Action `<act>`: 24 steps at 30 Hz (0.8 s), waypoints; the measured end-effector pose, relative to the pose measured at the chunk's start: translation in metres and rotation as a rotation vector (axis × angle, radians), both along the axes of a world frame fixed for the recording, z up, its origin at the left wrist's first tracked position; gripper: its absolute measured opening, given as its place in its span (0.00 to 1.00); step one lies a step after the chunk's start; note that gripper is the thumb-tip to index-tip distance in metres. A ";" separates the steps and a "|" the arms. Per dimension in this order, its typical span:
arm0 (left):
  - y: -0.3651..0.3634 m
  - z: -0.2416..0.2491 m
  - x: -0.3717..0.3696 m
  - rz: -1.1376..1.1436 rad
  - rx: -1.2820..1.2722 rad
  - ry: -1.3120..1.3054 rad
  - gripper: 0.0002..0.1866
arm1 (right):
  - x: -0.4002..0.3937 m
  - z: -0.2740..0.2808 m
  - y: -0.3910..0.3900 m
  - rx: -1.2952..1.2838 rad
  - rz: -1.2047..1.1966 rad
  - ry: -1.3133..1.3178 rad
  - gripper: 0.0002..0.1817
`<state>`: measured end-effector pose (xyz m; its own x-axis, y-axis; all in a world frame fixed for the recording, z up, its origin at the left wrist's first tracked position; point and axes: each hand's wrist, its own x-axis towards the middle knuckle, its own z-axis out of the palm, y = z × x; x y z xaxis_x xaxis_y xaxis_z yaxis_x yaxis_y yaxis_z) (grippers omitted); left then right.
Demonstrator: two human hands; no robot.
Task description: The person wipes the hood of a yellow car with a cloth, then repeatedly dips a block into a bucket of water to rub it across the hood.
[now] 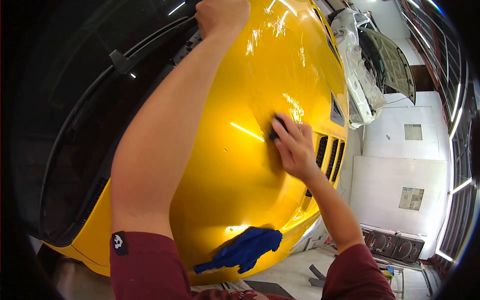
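My right hand (296,152) is closed around a small black applicator block (278,126) and presses it to the glossy yellow car hood (225,185). The block is slightly blurred and mostly covered by my fingers. At the top edge of the view, my left hand (223,17) rests by the hood's rear edge, close to the windshield. Its fingers are mostly hidden, so I cannot see whether it grips anything. A crumpled dark blue cloth (245,250) lies on the near side of the hood, apart from both hands.
Beyond the windshield wiper (118,61) spreads the dark windshield (65,115). Black vents (322,150) break the hood's front part. Another car, partly wrapped in plastic (361,75), stands at the back with its hood raised (392,62). Speakers (395,246) sit by the white wall.
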<state>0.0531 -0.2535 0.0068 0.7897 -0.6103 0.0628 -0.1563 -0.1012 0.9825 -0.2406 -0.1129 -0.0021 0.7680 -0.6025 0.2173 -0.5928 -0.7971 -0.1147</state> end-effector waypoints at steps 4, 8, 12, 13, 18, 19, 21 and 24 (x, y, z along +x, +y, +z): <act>0.014 0.016 -0.003 -0.031 0.057 0.145 0.17 | -0.012 0.003 -0.010 -0.019 0.066 0.041 0.26; -0.012 -0.021 0.000 0.031 -0.020 -0.021 0.14 | 0.081 -0.010 -0.130 -0.065 0.038 -0.156 0.21; -0.005 -0.008 0.001 0.023 -0.005 0.063 0.14 | 0.088 -0.014 -0.112 -0.080 -0.033 -0.178 0.21; -0.006 -0.008 0.000 0.029 -0.005 0.090 0.14 | 0.077 -0.010 -0.082 -0.051 -0.004 -0.148 0.21; 0.003 0.002 0.000 -0.007 0.007 0.205 0.14 | 0.056 -0.005 -0.059 -0.009 0.061 -0.101 0.22; 0.002 0.001 0.000 -0.011 0.004 0.180 0.14 | 0.072 -0.008 -0.093 -0.048 0.064 -0.141 0.20; -0.002 -0.003 0.002 -0.004 -0.009 0.128 0.15 | 0.106 -0.015 -0.159 -0.084 -0.059 -0.180 0.18; -0.001 0.000 0.002 0.000 -0.024 0.148 0.14 | 0.125 -0.014 -0.170 -0.082 -0.156 -0.195 0.18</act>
<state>0.0549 -0.2548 0.0066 0.7913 -0.6102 -0.0393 -0.0099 -0.0771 0.9970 -0.1154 -0.2832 -0.0163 0.6062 -0.6845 0.4051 -0.6822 -0.7093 -0.1777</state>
